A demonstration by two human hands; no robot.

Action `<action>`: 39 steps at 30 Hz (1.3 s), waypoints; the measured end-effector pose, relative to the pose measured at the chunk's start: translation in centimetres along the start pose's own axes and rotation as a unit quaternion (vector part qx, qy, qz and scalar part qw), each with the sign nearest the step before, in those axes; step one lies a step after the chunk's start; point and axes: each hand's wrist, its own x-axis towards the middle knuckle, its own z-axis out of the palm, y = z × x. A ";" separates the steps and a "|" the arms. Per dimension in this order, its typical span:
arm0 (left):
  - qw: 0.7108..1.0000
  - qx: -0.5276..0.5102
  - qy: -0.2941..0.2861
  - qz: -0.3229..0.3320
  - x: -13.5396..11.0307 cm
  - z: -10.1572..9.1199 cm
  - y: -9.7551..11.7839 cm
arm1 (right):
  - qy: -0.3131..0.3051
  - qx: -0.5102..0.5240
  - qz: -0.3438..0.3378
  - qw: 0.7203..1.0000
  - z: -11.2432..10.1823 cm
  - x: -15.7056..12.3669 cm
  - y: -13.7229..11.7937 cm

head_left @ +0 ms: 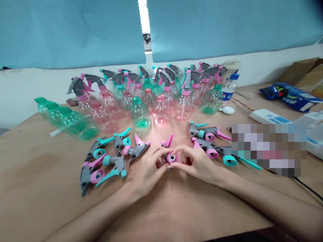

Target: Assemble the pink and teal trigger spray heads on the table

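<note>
At centre frame, a pink-collared spray head (172,158) is pinched between left hand (152,166) and right hand (199,164), both equally near, its trigger (171,139) pointed frame-upward.

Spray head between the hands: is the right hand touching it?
Touching. The head view shows the right hand with thumb and forefinger against the pink collar of the spray head.

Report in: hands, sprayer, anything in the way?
Left hand, right hand both on one sprayer. Pink collar facing camera. Loose sprayers either side, none blocking.
</note>
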 end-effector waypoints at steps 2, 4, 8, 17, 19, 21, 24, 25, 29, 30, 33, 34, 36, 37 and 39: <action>1.000 0.001 -0.007 0.005 0.0 0.0 0.0 | -0.015 -0.004 0.008 1.000 -0.1 0.0 -0.1; 1.000 0.002 -0.016 0.010 -0.1 0.0 0.0 | -0.029 -0.013 0.009 0.999 -0.2 0.1 -0.2; 1.000 0.000 -0.014 0.004 -0.1 0.1 0.0 | -0.055 -0.030 -0.028 0.998 -0.6 0.4 -0.5; 1.000 0.001 -0.025 0.017 -0.1 0.2 0.2 | -0.057 -0.074 -0.049 0.994 -0.7 0.7 -1.1; 0.999 -0.006 -0.031 0.017 0.0 0.3 0.2 | -0.054 -0.079 -0.060 0.994 -0.6 0.7 -1.1; 0.999 -0.013 -0.034 0.014 0.0 0.3 0.3 | -0.048 -0.084 -0.075 0.993 -0.5 0.6 -0.9; 0.999 -0.015 -0.027 0.005 -0.1 0.2 0.4 | -0.035 -0.079 -0.063 0.994 -0.2 0.3 -0.6; 1.000 -0.015 -0.023 0.001 -0.1 0.2 0.4 | -0.032 -0.068 -0.049 0.996 -0.1 0.2 -0.5; 1.000 -0.015 -0.009 -0.015 -0.1 0.1 0.3 | -0.039 0.005 0.012 0.999 0.0 0.1 -0.6; 1.000 -0.012 -0.006 -0.016 -0.1 0.1 0.2 | -0.039 0.023 0.023 0.999 0.0 0.1 -0.6; 1.000 -0.004 0.000 -0.015 -0.2 0.0 0.1 | -0.035 0.059 0.045 0.997 -0.1 0.2 -1.0; 1.000 -0.003 -0.001 -0.014 -0.2 0.0 0.1 | -0.032 0.064 0.050 0.996 -0.2 0.2 -1.1; 1.000 -0.005 0.000 -0.015 -0.2 0.0 0.0 | -0.025 0.074 0.056 0.995 -0.2 0.1 -1.4; 1.000 -0.009 0.003 -0.016 -0.2 0.0 0.0 | -0.025 0.080 0.059 0.995 -0.3 0.1 -1.5; 1.000 -0.016 0.010 -0.020 -0.2 0.1 0.0 | -0.025 0.093 0.067 0.993 -0.3 0.1 -1.6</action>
